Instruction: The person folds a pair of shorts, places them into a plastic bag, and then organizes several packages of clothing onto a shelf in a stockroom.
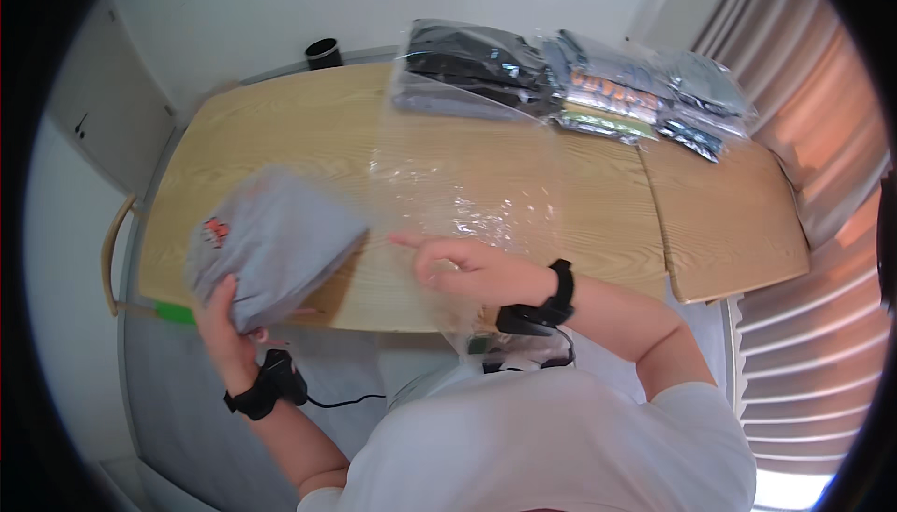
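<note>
The left grip [224, 334] is clamped on the lower corner of a folded grey garment [285, 241], its thumb lying over the cloth and the other fingers mostly hidden. The garment is raised at a tilt ahead of that grip, above the near left part of the tabletop [271, 106]. It should handle as light and soft, bending easily and unlikely to break, though its loose layers could slide apart; a flat hold on the folded edge, or one palm beneath with a thumb on top, would suit it best. It is pale grey, folded to a rough block, blurred, with a small orange-red motif [216, 232] beyond the left thumb.

To the right of the garment, the right grip [472, 274] has its index finger stretched toward the cloth and the others curled; whether it pinches anything I cannot tell. Under and beyond it spreads a clear plastic bag [458, 171], thin, glossy and probably slippery.

Farthest from both grips, along the tabletop's far side, lie dark bagged garments [476, 54] and, to their right, mixed bagged stacks [607, 82]. A black bin [323, 54] stands past the far edge.
</note>
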A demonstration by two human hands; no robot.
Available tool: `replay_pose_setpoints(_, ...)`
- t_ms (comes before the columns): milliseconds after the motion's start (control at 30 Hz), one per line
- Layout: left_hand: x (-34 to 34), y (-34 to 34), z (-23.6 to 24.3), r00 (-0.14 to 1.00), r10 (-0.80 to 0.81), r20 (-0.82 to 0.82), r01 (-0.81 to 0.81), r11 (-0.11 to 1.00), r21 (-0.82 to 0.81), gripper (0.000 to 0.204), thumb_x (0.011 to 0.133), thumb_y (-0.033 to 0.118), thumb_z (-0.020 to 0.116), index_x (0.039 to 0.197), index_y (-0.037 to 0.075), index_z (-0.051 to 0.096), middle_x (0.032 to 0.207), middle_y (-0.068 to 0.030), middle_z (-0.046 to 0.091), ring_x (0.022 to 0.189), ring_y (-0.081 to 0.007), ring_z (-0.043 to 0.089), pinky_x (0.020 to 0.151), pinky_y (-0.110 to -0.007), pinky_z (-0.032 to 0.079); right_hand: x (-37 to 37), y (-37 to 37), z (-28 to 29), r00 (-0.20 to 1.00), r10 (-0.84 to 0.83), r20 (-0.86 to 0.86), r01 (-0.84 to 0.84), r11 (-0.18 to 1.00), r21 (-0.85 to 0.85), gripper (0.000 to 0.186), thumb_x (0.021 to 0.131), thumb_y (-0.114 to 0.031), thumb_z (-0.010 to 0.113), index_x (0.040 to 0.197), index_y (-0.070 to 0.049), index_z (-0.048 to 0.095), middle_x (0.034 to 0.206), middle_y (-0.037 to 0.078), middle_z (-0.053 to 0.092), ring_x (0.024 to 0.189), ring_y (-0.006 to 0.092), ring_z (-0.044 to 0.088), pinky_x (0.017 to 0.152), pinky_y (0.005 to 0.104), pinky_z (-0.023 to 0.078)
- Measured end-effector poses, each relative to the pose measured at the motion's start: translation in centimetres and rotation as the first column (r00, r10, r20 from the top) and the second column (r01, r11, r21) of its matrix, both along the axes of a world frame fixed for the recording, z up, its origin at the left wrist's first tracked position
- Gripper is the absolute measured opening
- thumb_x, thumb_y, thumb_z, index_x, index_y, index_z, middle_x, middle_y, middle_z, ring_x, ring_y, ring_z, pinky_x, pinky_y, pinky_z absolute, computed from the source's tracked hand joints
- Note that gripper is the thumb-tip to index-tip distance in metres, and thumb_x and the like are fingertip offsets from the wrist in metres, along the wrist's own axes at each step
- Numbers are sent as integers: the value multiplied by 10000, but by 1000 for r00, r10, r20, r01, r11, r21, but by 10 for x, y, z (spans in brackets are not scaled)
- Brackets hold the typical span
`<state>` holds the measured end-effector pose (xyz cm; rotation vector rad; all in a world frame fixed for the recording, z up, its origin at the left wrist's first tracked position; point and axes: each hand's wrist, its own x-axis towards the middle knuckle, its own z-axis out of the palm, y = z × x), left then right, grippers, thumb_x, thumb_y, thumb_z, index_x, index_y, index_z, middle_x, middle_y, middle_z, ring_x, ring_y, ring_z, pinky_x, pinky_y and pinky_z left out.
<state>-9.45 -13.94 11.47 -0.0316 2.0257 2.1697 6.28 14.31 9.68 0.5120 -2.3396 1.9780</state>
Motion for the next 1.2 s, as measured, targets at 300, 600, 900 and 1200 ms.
replay_pose_setpoints(300,12,-99,36,833,393,-389,-368,919,139,500,791,233,625,1212,17,466,1052,-73,571,844,-166,587,544,-253,453,-135,-67,-52,936,332,120,-349,923,160,83,852,-135,490,886,-60,497,831,23,522,815,123,458,756,274,394)
replay_pose_setpoints(600,25,-72,72,904,135,-406,-110,990,84,592,749,136,662,1262,-31,419,1179,-118,522,1047,-219,524,879,-300,426,-137,-44,-25,984,158,79,-173,956,237,341,818,-162,537,1150,-89,542,1091,106,562,1005,195,529,872,313,418)
replay_pose_setpoints(900,49,32,130,248,-612,-751,-47,767,-640,515,569,120,751,1031,66,530,917,-99,601,805,-279,580,838,-365,376,-36,-27,106,868,-71,-491,261,907,331,966,557,-253,842,1356,-96,321,1375,157,352,1279,306,346,1039,389,306)
replay_pose_setpoints(1200,63,86,123,77,-802,-593,433,562,-704,561,627,149,773,1107,7,520,1111,-108,547,985,-227,535,835,-301,428,34,6,82,976,-121,179,120,993,16,588,743,-136,727,1253,-22,456,1203,88,540,1071,166,530,939,312,409)
